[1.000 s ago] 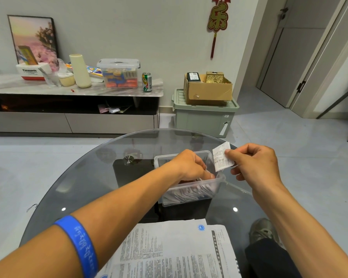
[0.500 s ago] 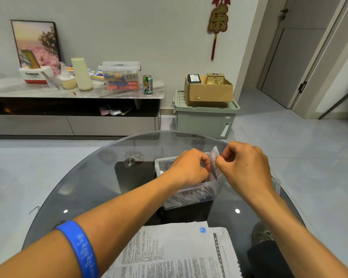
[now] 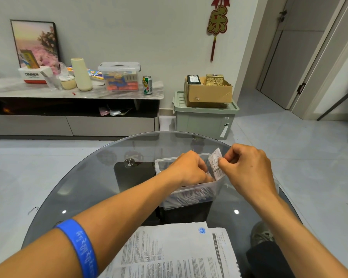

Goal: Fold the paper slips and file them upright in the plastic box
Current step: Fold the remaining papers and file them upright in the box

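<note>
Now your right hand [image 3: 247, 169] pinches a small white printed paper slip [image 3: 216, 167] by its right edge, thumb and forefinger closed on it, and holds it nearly upright over the right end of the clear rectangular plastic box [image 3: 213, 189] on the round smoked-glass table [image 3: 84, 177]. Your left hand [image 3: 191, 169] reaches down into the box with its fingers curled among the white slips already filed there [image 3: 189, 197] — whether those fingers grip one of them, part the row, or touch the new slip's left edge cannot be told from this angle.

The slip looks like thin receipt paper: almost weightless, limp, quick to curl or crease, and likely to buckle if you push it from the top against a tight row. Judging by that, hold it low and near the folded edge, where the doubled paper is stiffest, and feed that edge down first — let the left hand open a gap rather than forcing the paper in. A light pinch is enough; a hard one will crumple it. The box itself appears light and could slide on the glass, so the hand inside it may also serve to steady it.

Large white printed sheets [image 3: 173, 253] lie at the table's near edge, just in front of the box.
</note>
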`<state>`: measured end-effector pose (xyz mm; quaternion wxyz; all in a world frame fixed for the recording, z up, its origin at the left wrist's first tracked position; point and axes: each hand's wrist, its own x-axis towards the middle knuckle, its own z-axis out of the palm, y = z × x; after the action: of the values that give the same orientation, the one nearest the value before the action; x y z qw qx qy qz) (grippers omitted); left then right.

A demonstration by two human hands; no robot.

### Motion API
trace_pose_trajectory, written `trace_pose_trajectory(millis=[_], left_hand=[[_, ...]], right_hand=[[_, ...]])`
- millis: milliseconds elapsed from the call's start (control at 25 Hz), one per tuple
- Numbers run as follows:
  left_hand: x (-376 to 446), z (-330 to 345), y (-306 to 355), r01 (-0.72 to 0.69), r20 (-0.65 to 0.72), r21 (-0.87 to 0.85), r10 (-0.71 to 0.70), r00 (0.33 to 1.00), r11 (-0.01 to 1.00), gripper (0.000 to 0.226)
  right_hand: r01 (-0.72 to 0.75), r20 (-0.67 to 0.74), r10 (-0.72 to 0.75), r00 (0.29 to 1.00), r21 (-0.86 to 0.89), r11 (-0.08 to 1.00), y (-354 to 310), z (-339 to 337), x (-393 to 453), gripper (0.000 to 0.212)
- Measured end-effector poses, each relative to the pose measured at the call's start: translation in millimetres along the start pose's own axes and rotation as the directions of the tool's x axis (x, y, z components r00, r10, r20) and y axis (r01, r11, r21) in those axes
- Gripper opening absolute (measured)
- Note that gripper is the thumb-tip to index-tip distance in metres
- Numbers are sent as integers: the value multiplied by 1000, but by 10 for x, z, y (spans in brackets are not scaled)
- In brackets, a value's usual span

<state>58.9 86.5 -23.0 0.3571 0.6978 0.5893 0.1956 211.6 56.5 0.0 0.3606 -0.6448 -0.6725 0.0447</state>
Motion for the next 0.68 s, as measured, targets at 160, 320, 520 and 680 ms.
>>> trace_pose_trajectory(millis=[160, 320, 520, 680], left_hand=[[17, 7, -10, 4, -17, -41, -5, 1000, 999, 4], [35, 27, -5, -7, -60, -22, 6, 998, 1000, 7], [12, 26, -12, -54, -72, 1, 54, 996, 999, 9], [-14, 24, -7, -80, -66, 28, 82, 994, 996, 16]], right_hand=[[-11, 5, 11, 1000, -12, 1000, 19, 13, 24, 19], [49, -23, -50, 998, -34, 998, -13, 15, 28, 17], [133, -15, -135, 991, -80, 988, -47, 18, -11, 19], [109, 14, -109, 994, -90, 990, -54, -3, -9, 18]])
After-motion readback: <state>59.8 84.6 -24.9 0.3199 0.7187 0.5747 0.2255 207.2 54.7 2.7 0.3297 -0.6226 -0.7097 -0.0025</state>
